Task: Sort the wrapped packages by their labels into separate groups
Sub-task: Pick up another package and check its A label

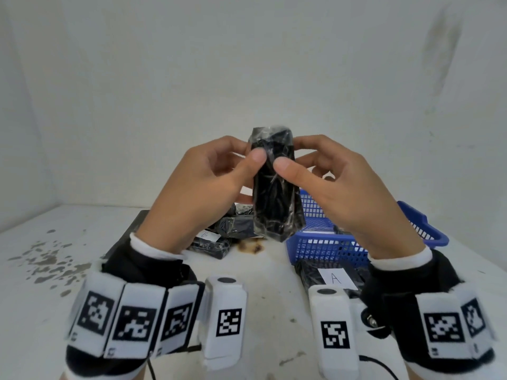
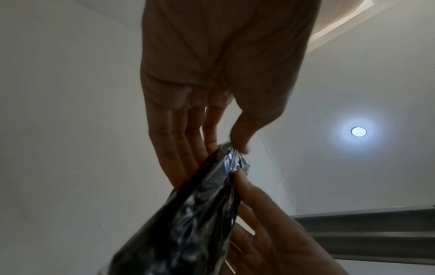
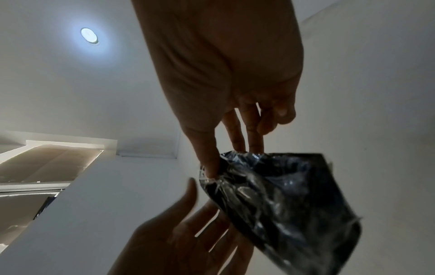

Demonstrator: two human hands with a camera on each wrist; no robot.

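A black package wrapped in clear film (image 1: 275,187) is held upright above the table, between both hands. My left hand (image 1: 208,182) pinches its upper left side with thumb and fingers. My right hand (image 1: 329,182) pinches its upper right side the same way. No label shows on the face turned to me. In the left wrist view the package (image 2: 188,223) sits between thumb and fingers (image 2: 179,158). The right wrist view shows the package (image 3: 282,201) pinched at its top corner by my thumb.
A blue mesh basket (image 1: 428,229) stands on the white table (image 1: 41,270) at right, with dark packages inside. In front of it lies a package labelled A (image 1: 336,278). Several wrapped packages (image 1: 216,239), one with a white label, lie behind my left hand. A brown stain (image 1: 251,246) marks the table.
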